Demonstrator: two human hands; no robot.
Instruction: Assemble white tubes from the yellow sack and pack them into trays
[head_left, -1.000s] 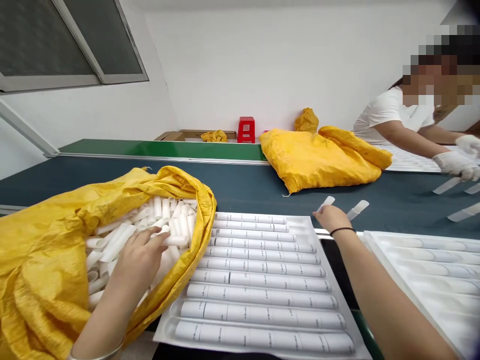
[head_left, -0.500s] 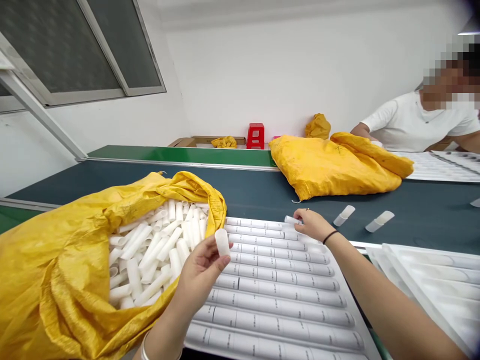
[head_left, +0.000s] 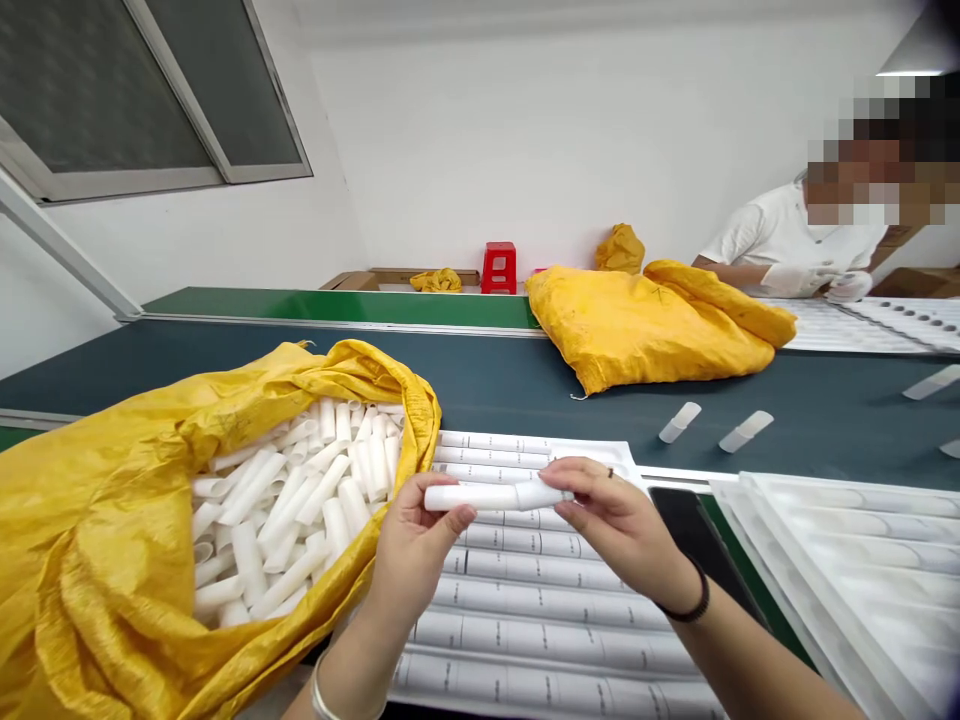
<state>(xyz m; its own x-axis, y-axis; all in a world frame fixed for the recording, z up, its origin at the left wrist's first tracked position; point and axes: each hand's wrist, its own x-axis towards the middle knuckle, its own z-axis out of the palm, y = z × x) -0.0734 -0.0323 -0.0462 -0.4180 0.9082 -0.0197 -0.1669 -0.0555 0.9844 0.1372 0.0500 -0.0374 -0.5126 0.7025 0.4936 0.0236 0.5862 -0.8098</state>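
Note:
Between my hands, level above the tray, is a white plastic tube (head_left: 472, 497) with a wider white sleeve (head_left: 536, 494) at its right end. My left hand (head_left: 420, 535) is closed on the tube's left end. The fingers of my right hand (head_left: 611, 515) pinch the sleeve at its right end. Below lies a white tray (head_left: 626, 455) with rows of printed white tubes (head_left: 555, 625). To the left, an open yellow sack (head_left: 127, 490) is full of loose white tubes (head_left: 289, 510).
Two joined tubes (head_left: 746, 430) stand tilted on the dark conveyor belt (head_left: 487, 370). A full yellow sack (head_left: 652, 325) lies farther back. Stacked white trays (head_left: 847, 560) are at the right. Across the belt, a person (head_left: 787, 240) in white gloves works at another tray.
My right hand has come back from the tray's far right corner, bringing a sleeve to the tube in my left hand. The tube has turned from upright to level. The view has shifted slightly right.

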